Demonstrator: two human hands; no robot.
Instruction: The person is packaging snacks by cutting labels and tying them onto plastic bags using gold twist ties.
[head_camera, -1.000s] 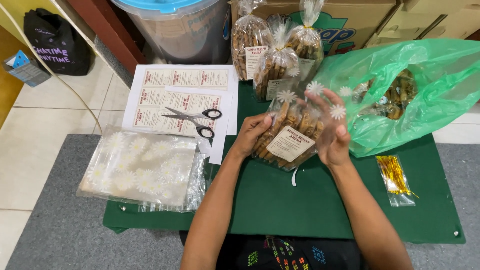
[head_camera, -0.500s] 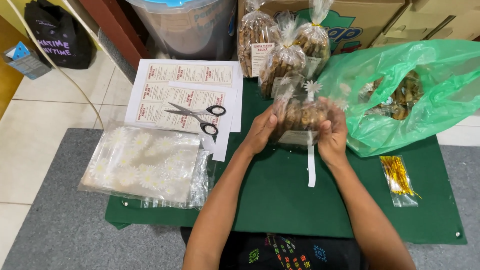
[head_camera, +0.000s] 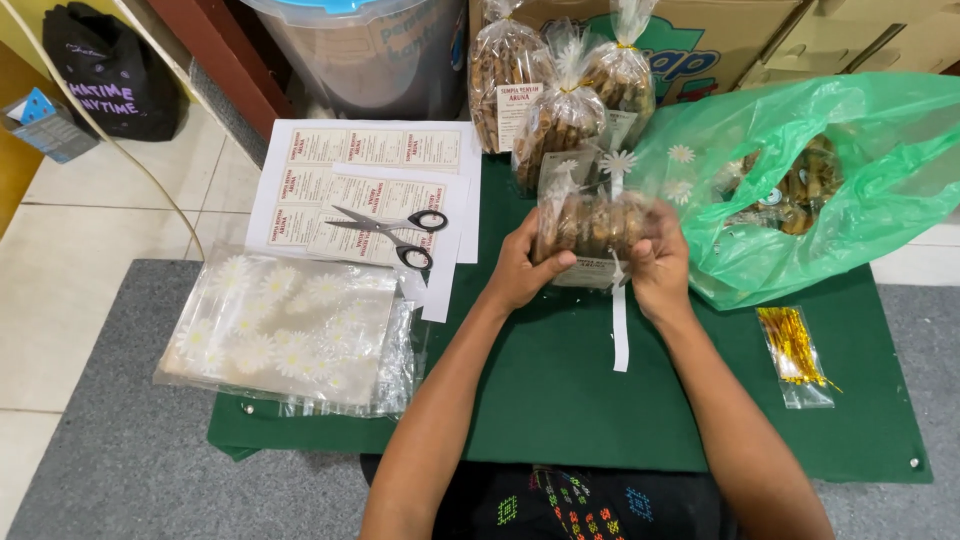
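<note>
Both my hands hold a clear flower-printed bag of brown cookies (head_camera: 593, 222) upright over the green table (head_camera: 560, 400). My left hand (head_camera: 525, 268) grips its left side, my right hand (head_camera: 660, 265) its right side. A white paper strip (head_camera: 620, 335) hangs from the bag down toward the table. Behind it stand three tied bags of cookies (head_camera: 560, 110) with white labels.
A green plastic bag (head_camera: 830, 190) with more cookies lies at the right. Label sheets (head_camera: 365, 185) with scissors (head_camera: 395, 232) on them lie at the left, above a stack of empty flower-printed bags (head_camera: 285, 335). A small packet of gold twist ties (head_camera: 795, 352) lies at the right.
The bag lay tilted with its label facing up; my hands have turned it upright and lifted it. The white strip now hangs from it.
</note>
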